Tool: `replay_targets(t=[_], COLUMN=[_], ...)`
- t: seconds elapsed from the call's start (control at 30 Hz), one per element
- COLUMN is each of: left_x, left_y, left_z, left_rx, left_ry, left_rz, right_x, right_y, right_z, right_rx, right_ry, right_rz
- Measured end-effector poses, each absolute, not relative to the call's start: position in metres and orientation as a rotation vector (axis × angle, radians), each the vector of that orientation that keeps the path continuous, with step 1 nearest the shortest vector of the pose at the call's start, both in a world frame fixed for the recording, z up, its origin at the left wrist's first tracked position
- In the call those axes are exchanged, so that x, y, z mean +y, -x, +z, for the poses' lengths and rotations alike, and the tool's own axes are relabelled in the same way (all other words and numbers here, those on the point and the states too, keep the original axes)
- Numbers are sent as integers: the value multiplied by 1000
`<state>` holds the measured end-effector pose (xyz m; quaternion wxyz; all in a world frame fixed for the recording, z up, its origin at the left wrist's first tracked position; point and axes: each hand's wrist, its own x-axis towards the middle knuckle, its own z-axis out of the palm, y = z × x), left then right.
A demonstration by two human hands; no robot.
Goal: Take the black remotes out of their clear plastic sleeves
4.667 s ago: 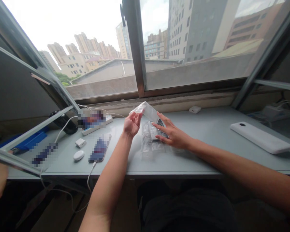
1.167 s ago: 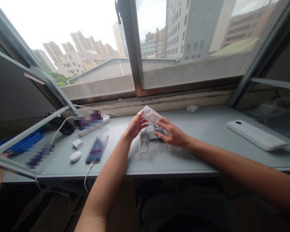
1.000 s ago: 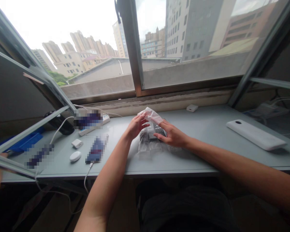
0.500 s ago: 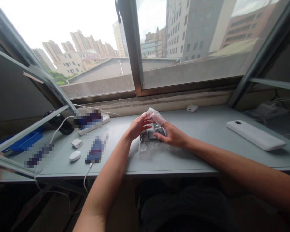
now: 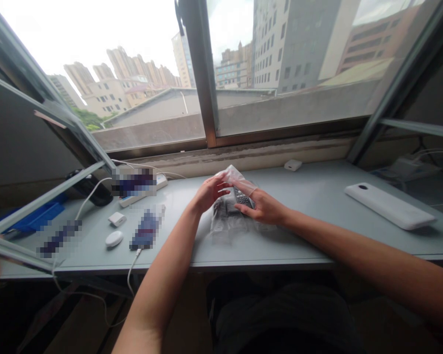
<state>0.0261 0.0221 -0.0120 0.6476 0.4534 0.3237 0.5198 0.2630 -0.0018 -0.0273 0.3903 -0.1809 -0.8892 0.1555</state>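
Observation:
A clear plastic bag lies crumpled at the middle of the grey desk, its upper part raised between my hands. Dark keypad devices, one of them a black remote-like object with small light keys, show in and under the plastic. My left hand is at the bag's left side, fingers spread and curved, fingertips at the raised film. From the right, my right hand has its fingers behind the film and its thumb stretched over the keypad object. How firmly either hand grips is unclear.
A white oblong device lies on the right of the desk. A small white adapter sits near the window. At left are a power strip, a white charger, a round white puck, a blurred phone and cables.
The raised plastic between my hands has shifted slightly and its folds look different. My left hand has moved a little to the left. The rest looks the same.

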Motion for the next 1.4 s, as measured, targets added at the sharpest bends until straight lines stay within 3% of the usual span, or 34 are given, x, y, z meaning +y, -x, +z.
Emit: replay_targets(t=[0.5, 0.83, 1.4], left_x=[34, 33, 46], left_y=[-15, -17, -1], left_z=[-3, -5, -7], left_rx=[723, 706, 710], left_ry=[-665, -766, -563], left_rz=[1606, 1517, 1862], right_x=[-4, -4, -5], right_y=[-267, -264, -265], right_z=[-30, -27, -21], right_rx=[-2349, -2368, -2418], right_ry=[452, 436, 319], right_rz=[446, 442, 449])
